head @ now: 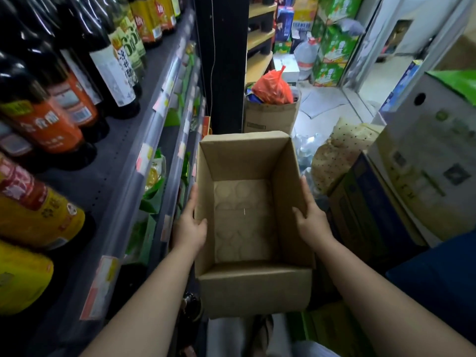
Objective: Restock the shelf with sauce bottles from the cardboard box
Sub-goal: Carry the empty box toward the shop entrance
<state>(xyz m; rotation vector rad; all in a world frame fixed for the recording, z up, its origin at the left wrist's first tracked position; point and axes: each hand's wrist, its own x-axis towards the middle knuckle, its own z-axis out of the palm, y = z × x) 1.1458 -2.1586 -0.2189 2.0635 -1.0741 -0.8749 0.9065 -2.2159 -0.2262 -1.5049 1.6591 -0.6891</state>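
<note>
A person's left hand (pixel 189 228) and right hand (pixel 313 222) hold an open cardboard box (pixel 253 287) by its two long walls in a narrow shop aisle, the fingers (pixel 300 215) of each hand hooked over the rim, thumbs inside, closed on the cardboard. The box is empty: only ring marks show on its floor, so the restocking looks finished or close to it. The sauce bottles (pixel 61 130) stand in rows on the grey shelf (pixel 121 155) at the person's left, dark bottles with orange, white and yellow labels, some leaning toward the camera in the wide lens. The risks from here are those of a tight space. The box is held just beside the shelf edge, and a swing to the left could knock its corner against the price-tag rail (pixel 144 158) or nudge the front row of bottles; glass near an edge would not forgive that. Underfoot the floor is crowded, and a step forward with the box blocking the view down could catch on a second cardboard box (pixel 269 117) topped by an orange plastic bag (pixel 273 87). Stacked cartons (pixel 422 161) hem the aisle on the right, green cases (pixel 334 47) are piled at the far end, and the light is dim apart from a pale patch on the floor.
</note>
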